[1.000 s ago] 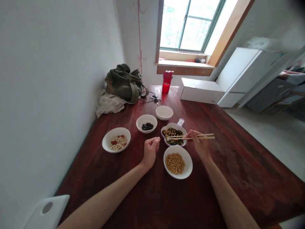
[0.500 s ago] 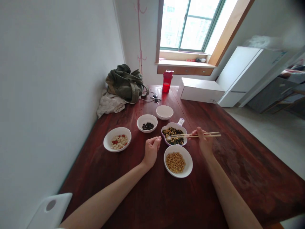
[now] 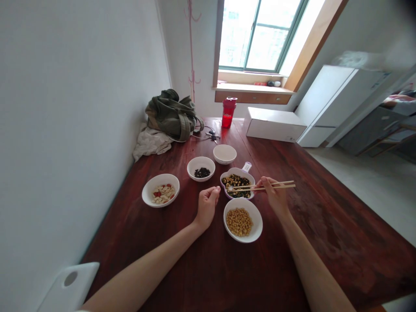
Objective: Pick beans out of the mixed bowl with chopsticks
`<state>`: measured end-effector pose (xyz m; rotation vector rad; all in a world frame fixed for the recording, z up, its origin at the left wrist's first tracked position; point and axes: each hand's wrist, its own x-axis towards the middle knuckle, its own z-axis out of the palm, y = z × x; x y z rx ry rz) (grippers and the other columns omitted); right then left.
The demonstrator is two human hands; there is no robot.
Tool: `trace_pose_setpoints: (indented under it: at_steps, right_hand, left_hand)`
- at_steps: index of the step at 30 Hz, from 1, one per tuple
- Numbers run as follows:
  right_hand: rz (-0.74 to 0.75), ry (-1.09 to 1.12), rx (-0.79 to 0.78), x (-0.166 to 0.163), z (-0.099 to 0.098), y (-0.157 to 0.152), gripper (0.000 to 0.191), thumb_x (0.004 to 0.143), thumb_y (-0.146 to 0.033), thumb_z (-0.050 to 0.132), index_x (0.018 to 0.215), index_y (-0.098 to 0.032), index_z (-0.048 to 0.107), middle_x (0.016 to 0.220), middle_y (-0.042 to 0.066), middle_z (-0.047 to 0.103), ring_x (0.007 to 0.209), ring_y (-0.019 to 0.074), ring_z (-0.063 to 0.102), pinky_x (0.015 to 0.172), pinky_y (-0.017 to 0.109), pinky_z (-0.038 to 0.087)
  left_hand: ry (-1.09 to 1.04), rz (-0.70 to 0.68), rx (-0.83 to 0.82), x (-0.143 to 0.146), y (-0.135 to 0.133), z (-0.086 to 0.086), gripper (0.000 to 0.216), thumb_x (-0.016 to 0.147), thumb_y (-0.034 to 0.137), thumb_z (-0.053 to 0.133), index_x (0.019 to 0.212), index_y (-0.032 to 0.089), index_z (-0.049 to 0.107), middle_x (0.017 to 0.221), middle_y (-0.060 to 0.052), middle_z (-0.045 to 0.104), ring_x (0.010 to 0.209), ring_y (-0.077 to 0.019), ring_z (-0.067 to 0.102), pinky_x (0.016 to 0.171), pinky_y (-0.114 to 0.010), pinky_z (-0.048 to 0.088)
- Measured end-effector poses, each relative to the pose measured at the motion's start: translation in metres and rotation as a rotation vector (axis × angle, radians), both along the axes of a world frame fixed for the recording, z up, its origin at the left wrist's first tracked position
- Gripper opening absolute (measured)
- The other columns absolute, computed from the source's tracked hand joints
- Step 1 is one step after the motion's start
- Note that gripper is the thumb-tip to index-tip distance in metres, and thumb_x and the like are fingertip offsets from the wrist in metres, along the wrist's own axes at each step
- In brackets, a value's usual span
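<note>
Left hand (image 3: pixel 206 207): fingers loosely curled, palm turned inward, forearm reaching in from 7 o'clock over the dark wooden table (image 3: pixel 325 225); whether anything sits inside the curl cannot be told. Item: white bowl (image 3: pixel 144 193) at 9 o'clock from that hand, holding pale nut slices (image 3: pixel 161 193) and red bits (image 3: pixel 157 188). Item: white bowl of black beans (image 3: pixel 202 172) at 12 o'clock. Item: small white bowl (image 3: pixel 224 152) with pale contents, just past 12 o'clock. Item: purple-edged dish (image 3: pixel 237 170) at 2 o'clock, holding mixed beans (image 3: pixel 236 186). Item: white bowl (image 3: pixel 260 221) of yellow beans (image 3: pixel 239 222), just below the dish, at 8 o'clock from the right hand (image 3: pixel 274 199). That hand, forearm rising from 5 o'clock, firmly grips wooden chopsticks (image 3: pixel 276 185), their tips inside the dish among the mixed beans. Step in hand looks like picking through those beans; the next move calls for a steady pinch at the tips.
</note>
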<state>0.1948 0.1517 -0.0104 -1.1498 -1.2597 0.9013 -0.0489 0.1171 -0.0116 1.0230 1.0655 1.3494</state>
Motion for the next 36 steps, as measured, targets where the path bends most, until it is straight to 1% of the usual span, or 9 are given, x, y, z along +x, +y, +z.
trace_pose_setpoints:
  at_steps: [7,13,21,26,30,33,36]
  right_hand:
    - [-0.012,0.008,-0.017,0.001,-0.003,0.001,0.046,0.092,-0.062,0.069,0.072,-0.021,0.073,0.070,0.006,0.078,0.055,0.0200,0.072,0.056,0.031,0.061]
    - [-0.016,0.005,0.003,-0.005,0.002,0.000,0.047,0.089,-0.064,0.070,0.070,-0.021,0.073,0.070,0.006,0.078,0.054,0.0201,0.072,0.050,0.029,0.060]
    - [-0.019,-0.020,0.010,-0.004,-0.001,-0.001,0.048,0.093,-0.063,0.066,0.071,-0.021,0.075,0.069,0.006,0.078,0.053,0.0201,0.072,0.053,0.030,0.060]
    - [-0.032,0.025,0.008,-0.004,-0.002,0.000,0.053,0.090,-0.068,0.066,0.069,-0.020,0.073,0.066,0.007,0.076,0.052,0.0205,0.071,0.053,0.031,0.060]
    - [-0.036,0.112,0.008,0.003,0.004,0.000,0.049,0.090,-0.064,0.069,0.068,-0.020,0.071,0.067,0.006,0.075,0.054,0.0202,0.072,0.054,0.031,0.061]
    - [0.005,0.179,0.014,0.008,0.011,-0.002,0.049,0.090,-0.063,0.070,0.065,-0.021,0.067,0.071,0.006,0.076,0.061,0.0224,0.075,0.055,0.032,0.061]
    - [0.013,0.153,0.004,0.010,0.014,-0.003,0.049,0.090,-0.065,0.069,0.066,-0.021,0.067,0.072,0.006,0.076,0.066,0.0242,0.077,0.056,0.033,0.062]
  left_hand:
    - [-0.001,0.010,-0.001,0.001,0.000,0.001,0.050,0.088,0.051,0.063,0.058,0.020,0.037,0.055,0.006,0.031,0.052,-0.0077,0.022,0.050,-0.026,0.017]
    - [0.017,0.012,0.016,0.001,0.000,0.002,0.049,0.089,0.050,0.061,0.058,0.020,0.037,0.054,0.006,0.031,0.052,-0.0078,0.023,0.050,-0.026,0.018]
    - [0.007,0.014,0.010,0.001,0.000,0.002,0.050,0.088,0.051,0.063,0.058,0.020,0.038,0.054,0.006,0.031,0.052,-0.0077,0.022,0.050,-0.026,0.018]
    - [-0.004,0.008,0.004,0.000,0.000,0.002,0.050,0.087,0.052,0.064,0.059,0.020,0.038,0.055,0.006,0.031,0.052,-0.0077,0.022,0.049,-0.026,0.017]
    - [-0.003,0.012,0.010,0.000,0.000,0.002,0.050,0.088,0.052,0.064,0.058,0.020,0.039,0.054,0.006,0.032,0.052,-0.0078,0.023,0.049,-0.026,0.018]
    - [-0.013,0.008,0.005,0.000,0.000,0.002,0.050,0.087,0.052,0.065,0.058,0.020,0.039,0.054,0.006,0.031,0.052,-0.0076,0.022,0.049,-0.025,0.017]
    - [-0.016,0.008,-0.003,0.001,0.000,0.002,0.051,0.087,0.053,0.065,0.059,0.020,0.039,0.054,0.006,0.032,0.052,-0.0075,0.022,0.049,-0.025,0.017]
